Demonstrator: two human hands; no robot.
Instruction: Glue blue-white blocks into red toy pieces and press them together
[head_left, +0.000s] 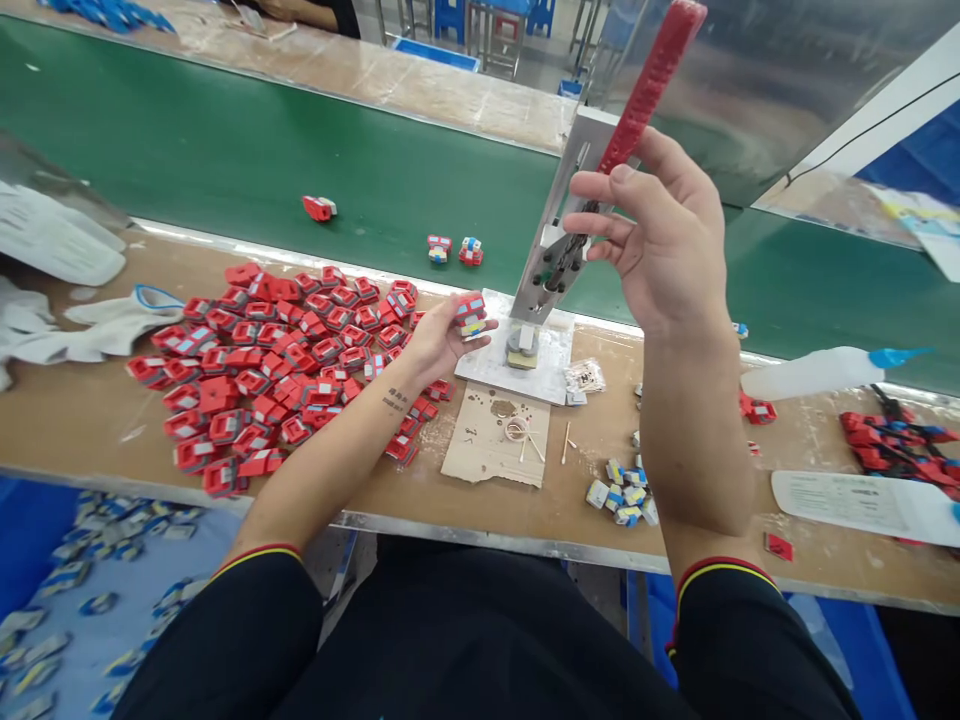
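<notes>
Step check: pressing?

Probably. Left hand grips red-and-yellow plastic block, just left of silver metal press; right hand looks loosely open near red handle. Next calls for seating it squarely, imo.

The single camera is worn on the head, above the dark shirt at the bottom edge. It faces forward and down across the bench, whose front edge slopes slightly down toward frame right. The left hand and right hand are near the camera. The wide field extends beyond the green belt to stools at the top.
</notes>
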